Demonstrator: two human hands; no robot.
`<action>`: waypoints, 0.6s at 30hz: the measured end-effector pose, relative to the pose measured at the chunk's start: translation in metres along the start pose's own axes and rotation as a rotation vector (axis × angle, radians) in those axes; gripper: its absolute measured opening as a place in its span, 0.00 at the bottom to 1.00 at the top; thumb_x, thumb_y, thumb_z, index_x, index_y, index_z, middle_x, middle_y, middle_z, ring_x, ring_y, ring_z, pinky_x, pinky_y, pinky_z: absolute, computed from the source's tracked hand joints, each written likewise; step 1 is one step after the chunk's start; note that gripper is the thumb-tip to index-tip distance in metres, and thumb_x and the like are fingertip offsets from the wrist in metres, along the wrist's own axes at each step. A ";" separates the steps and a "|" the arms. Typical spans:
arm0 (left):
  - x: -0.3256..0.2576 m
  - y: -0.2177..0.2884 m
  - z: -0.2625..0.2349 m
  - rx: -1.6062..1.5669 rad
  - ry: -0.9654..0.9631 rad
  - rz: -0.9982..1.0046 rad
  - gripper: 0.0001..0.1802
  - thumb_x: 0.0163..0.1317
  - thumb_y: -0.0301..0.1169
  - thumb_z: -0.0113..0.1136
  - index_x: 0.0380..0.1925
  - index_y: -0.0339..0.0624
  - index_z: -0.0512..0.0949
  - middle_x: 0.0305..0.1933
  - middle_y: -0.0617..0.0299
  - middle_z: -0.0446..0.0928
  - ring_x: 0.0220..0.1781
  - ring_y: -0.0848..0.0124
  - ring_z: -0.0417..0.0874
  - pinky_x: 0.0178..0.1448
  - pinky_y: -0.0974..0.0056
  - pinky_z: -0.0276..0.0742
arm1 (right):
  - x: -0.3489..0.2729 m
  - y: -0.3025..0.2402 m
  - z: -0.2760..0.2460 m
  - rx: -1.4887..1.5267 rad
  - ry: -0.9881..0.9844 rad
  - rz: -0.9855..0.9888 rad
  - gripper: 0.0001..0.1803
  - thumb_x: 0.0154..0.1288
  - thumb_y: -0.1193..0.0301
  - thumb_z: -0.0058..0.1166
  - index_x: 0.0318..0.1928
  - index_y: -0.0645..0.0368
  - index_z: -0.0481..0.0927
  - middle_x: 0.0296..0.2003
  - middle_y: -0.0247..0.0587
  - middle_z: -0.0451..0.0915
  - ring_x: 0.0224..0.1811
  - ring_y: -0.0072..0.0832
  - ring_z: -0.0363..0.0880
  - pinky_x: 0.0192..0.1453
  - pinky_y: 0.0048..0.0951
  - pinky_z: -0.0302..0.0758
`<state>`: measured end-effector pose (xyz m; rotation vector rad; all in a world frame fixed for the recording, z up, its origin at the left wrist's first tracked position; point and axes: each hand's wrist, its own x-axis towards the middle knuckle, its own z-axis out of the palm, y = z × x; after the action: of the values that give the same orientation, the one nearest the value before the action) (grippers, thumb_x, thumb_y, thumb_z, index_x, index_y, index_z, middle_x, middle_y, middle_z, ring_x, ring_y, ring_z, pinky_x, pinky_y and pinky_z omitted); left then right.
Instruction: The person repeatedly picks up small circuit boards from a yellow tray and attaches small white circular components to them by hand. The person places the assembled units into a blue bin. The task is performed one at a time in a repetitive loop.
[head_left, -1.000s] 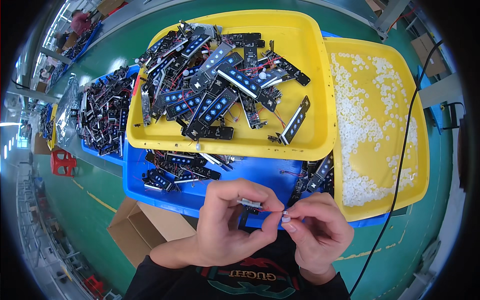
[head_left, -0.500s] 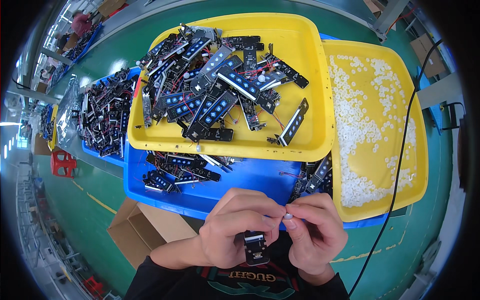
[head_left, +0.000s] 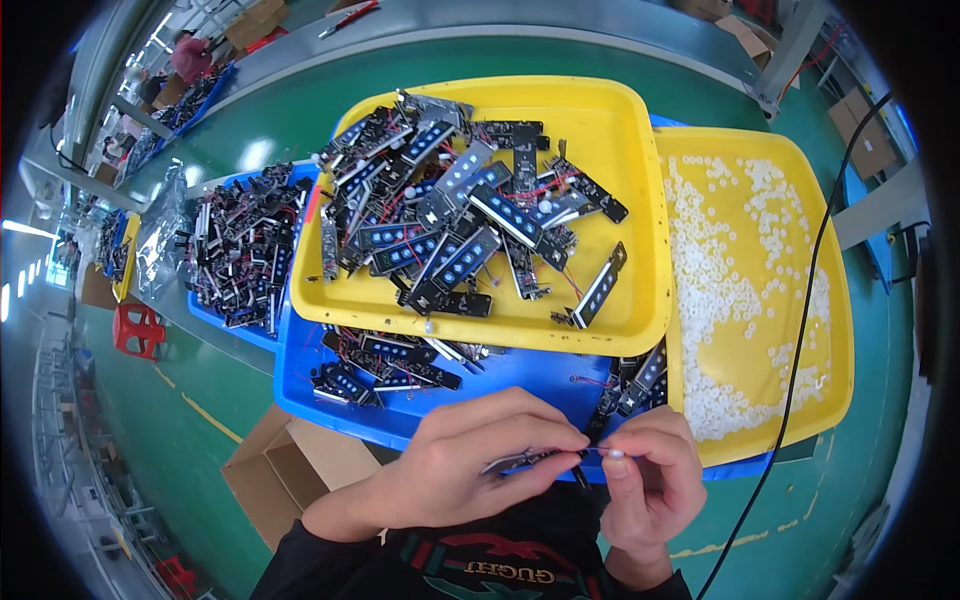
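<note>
Low in the head view, my left hand (head_left: 480, 465) is closed around a black circuit board (head_left: 512, 462), mostly hidden by the fingers and seen nearly edge-on. Just to its right, my right hand (head_left: 655, 485) pinches a small white round piece (head_left: 615, 453) between thumb and forefinger. A thin wire (head_left: 596, 449) runs between the two hands. Beyond them, a yellow tray (head_left: 560, 340) holds a heap of similar black boards (head_left: 460, 257) with blue-lit-looking spots and red wires.
Many small white rings (head_left: 715, 300) lie in a second yellow tray (head_left: 835, 380) at right. Beneath sits a blue tray (head_left: 410, 425) with more boards. Another blue tray of boards (head_left: 240, 255) stands left. A black cable (head_left: 790, 370) crosses the right side; an opened cardboard box (head_left: 270, 465) is lower left.
My right hand has moved a little right, away from the left, with the white piece. The board has turned from facing up to nearly edge-on. The whole view has shifted slightly.
</note>
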<state>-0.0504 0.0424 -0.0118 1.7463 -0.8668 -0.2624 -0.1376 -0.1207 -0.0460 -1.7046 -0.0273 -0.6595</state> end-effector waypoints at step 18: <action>0.003 -0.054 -0.133 1.048 0.556 -0.187 0.13 0.53 0.27 0.69 0.39 0.38 0.81 0.36 0.62 0.80 0.39 0.67 0.78 0.48 0.64 0.72 | 0.026 0.002 -0.066 -1.165 -0.083 0.205 0.11 0.56 0.77 0.60 0.41 0.65 0.79 0.36 0.44 0.74 0.42 0.43 0.70 0.47 0.41 0.69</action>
<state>0.0507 0.1446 -0.0115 2.6702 -0.4169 0.6610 -0.1427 -0.1900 -0.0302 -2.7927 0.5651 -0.4523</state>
